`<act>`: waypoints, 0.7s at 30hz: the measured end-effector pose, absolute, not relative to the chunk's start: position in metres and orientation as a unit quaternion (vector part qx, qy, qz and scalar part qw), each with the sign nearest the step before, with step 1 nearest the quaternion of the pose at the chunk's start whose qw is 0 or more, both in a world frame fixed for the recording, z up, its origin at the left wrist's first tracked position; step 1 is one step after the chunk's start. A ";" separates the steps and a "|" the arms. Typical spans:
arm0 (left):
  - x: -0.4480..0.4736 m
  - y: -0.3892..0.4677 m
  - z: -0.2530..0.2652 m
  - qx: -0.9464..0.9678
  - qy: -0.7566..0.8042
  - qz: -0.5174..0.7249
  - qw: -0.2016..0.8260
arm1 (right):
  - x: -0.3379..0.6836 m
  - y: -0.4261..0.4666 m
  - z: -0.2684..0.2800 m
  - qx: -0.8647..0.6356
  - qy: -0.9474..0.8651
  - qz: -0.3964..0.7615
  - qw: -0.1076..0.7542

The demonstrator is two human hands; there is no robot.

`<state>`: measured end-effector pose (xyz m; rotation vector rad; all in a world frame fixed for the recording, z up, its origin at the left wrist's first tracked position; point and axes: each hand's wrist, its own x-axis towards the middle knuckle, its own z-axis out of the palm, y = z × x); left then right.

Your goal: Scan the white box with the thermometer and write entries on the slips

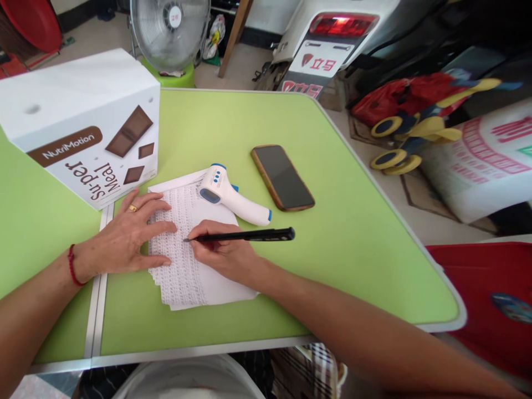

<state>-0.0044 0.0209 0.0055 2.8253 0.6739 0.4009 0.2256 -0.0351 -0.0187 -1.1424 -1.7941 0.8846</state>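
Note:
A stack of paper sheets (224,285) lies on the green table, its left part covered with rows of small handwriting and its right part blank. My left hand (133,235) rests flat with fingers spread over the stack's left edge; a gold ring and a red wrist string show on it. My right hand (220,252) pinches a black pen (257,235), whose tip meets the sheet near the edge of the written rows. A white and blue infrared thermometer (236,202) lies across the top of the sheets, just above my right hand.
A brown-cased smartphone (285,178) lies right of the thermometer. A white NutriMotion box (124,133) stands at the left on the folding table (353,266), near its metal seam. Beyond the table are a fan (170,33), a scooter (320,50) and a red chair (486,293).

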 end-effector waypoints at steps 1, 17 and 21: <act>-0.004 0.021 0.006 0.958 0.230 0.136 0.105 | 0.226 -0.035 -0.019 -0.457 -0.710 0.346 0.410; -0.005 0.021 0.006 0.960 0.222 0.135 0.101 | 0.226 -0.035 -0.016 -0.447 -0.715 0.365 0.394; -0.005 0.021 0.006 0.960 0.224 0.134 0.100 | 0.225 -0.035 -0.017 -0.450 -0.715 0.358 0.397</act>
